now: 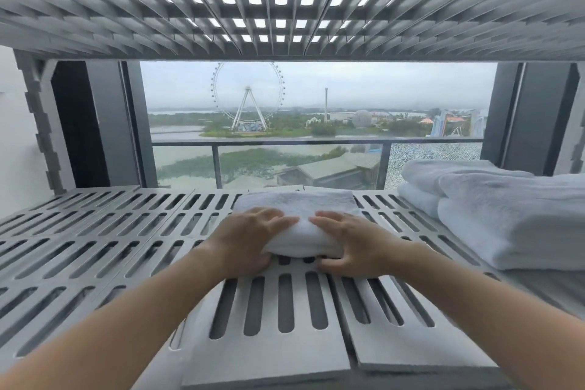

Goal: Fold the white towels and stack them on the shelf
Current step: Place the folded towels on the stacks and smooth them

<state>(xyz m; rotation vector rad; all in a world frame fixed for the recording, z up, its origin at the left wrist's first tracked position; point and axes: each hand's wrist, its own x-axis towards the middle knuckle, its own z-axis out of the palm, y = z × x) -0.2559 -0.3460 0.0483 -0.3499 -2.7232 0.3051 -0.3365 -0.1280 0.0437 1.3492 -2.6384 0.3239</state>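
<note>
My left hand [250,237] and right hand [345,241] clasp one folded towel [297,215], fingers on top, thumbs underneath, mid-shelf [95,231]. A folded pile [506,215] sits right (any unfolded ones aren't visible).

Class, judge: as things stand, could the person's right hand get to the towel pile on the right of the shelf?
Probably yes: only bare shelf lies between the right hand and the towel pile. It must first release the small towel it grips.
</note>
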